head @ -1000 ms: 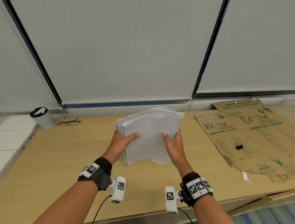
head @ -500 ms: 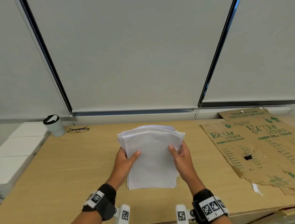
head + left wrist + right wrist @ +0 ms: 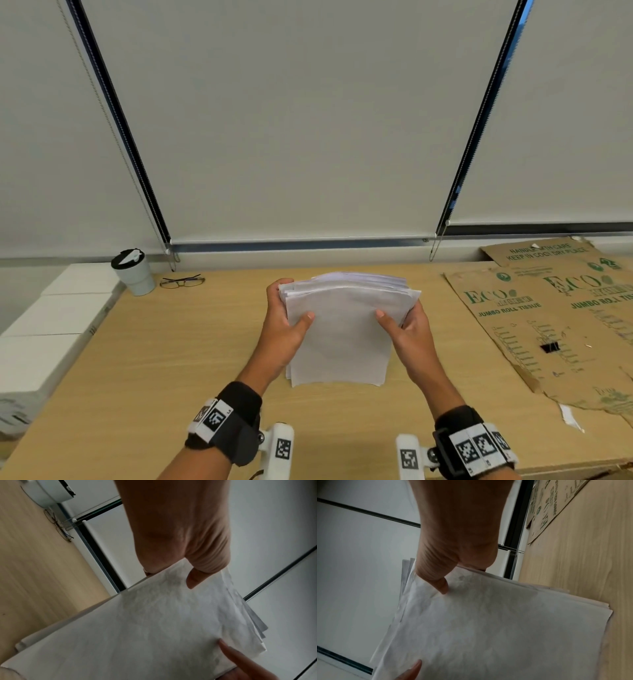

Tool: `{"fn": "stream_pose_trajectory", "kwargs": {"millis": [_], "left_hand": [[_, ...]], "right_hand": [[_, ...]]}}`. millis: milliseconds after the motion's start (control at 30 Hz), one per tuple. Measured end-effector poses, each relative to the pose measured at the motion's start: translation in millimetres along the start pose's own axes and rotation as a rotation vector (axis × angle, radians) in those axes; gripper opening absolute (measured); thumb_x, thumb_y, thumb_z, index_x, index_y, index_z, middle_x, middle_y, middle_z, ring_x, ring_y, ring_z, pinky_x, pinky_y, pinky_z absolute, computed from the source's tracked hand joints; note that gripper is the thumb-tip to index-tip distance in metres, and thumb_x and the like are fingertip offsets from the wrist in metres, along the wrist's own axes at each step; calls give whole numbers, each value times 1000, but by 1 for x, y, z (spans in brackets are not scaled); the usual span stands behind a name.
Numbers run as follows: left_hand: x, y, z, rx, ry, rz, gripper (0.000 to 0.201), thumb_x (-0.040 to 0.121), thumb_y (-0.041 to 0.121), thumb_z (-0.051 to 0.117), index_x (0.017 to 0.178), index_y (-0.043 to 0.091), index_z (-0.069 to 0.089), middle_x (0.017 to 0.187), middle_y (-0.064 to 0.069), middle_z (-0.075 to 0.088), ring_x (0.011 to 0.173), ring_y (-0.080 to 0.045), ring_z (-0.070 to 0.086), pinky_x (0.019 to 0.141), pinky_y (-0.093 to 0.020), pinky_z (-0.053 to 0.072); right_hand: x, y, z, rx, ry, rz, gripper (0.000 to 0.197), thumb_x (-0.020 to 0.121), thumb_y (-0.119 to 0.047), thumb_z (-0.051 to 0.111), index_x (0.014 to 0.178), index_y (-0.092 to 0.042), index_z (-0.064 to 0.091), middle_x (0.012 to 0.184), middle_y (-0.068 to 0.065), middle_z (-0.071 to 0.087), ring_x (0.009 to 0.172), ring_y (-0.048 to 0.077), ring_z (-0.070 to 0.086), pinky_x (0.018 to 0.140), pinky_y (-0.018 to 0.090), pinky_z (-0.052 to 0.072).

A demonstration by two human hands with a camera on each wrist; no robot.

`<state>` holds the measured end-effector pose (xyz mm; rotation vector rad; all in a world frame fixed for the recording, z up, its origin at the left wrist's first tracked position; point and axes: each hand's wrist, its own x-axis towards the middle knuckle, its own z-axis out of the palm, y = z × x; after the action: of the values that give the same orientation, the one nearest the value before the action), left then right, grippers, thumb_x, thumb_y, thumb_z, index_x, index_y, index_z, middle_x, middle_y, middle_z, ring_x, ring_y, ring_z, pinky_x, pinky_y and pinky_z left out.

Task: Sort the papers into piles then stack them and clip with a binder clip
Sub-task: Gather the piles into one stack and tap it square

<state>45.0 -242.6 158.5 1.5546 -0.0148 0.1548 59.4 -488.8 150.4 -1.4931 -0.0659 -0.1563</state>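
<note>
A thick stack of white papers (image 3: 342, 329) stands on its lower edge on the wooden desk (image 3: 171, 349), tilted back. My left hand (image 3: 286, 318) grips its left side, thumb on the front sheet and fingers behind. My right hand (image 3: 400, 323) grips the right side the same way. The sheets fan unevenly at the top corners. The left wrist view shows the stack (image 3: 154, 628) with my left thumb (image 3: 195, 578) on it. The right wrist view shows the papers (image 3: 488, 628) under my right thumb (image 3: 440, 584). A black binder clip (image 3: 549, 347) lies on the cardboard to the right.
Flattened brown cardboard (image 3: 555, 308) covers the desk's right part. A white cup with a black lid (image 3: 133, 272) and a pair of glasses (image 3: 181, 281) sit at the back left. White boxes (image 3: 51, 329) border the left edge. Window blinds (image 3: 308, 120) rise behind the desk.
Both hands have kept hold of the stack, whose lower edge is now down on the desk. The head view has tilted up and shifted.
</note>
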Motion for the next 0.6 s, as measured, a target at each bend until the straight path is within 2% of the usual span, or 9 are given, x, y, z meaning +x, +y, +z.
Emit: {"fn": "stream_pose_trajectory", "kwargs": {"millis": [133,233,333,433,500,567,600], "left_hand": [[-1,-15,-4,-79,76,-90,74,88,29,81,144,39,34,140,1,59,126,-19,62,104,-44,56],[-6,-19,6,-65,-23,-121,62,97,19,71,147,37,39,138,5,65,128,-17,64,109,-47,52],[-6,-15,10,-6,-51,-106,65,101,14,64,151,42,33,137,10,62,126,-12,62,109,-47,52],[-3,-10,7,36,-82,-113,67,102,12,58,151,47,29,141,10,57,130,-13,57,111,-47,50],[-4,-8,3,39,-73,-93,64,101,8,59,146,45,33,137,8,58,127,-13,59,106,-41,54],[-3,-8,-4,2,-48,-73,60,96,5,69,136,40,41,128,4,62,118,-16,65,94,-35,60],[-2,-10,-7,-21,-41,-80,60,92,7,75,134,37,42,126,2,64,114,-18,67,91,-36,62]], "right_hand": [[0,-1,-4,24,-32,15,41,99,-22,67,136,-29,51,125,-8,71,112,13,71,82,31,61],[-2,1,-2,41,-88,34,45,100,-18,66,137,-34,47,128,-8,68,116,11,69,83,27,60],[-2,0,1,21,-112,31,47,100,-14,65,134,-39,46,129,-10,66,114,6,68,82,25,60],[-2,-4,4,18,-101,27,46,99,-16,66,131,-42,46,127,-14,67,113,6,69,83,30,61],[-2,-6,4,23,-71,10,50,95,-19,71,133,-39,47,126,-15,68,114,8,69,86,33,60],[-2,-4,2,25,-35,4,52,89,-23,78,132,-34,50,125,-9,69,114,14,70,88,36,60],[-3,-2,0,27,-23,9,54,86,-25,80,130,-32,52,124,-6,70,113,17,70,88,38,60]]}}
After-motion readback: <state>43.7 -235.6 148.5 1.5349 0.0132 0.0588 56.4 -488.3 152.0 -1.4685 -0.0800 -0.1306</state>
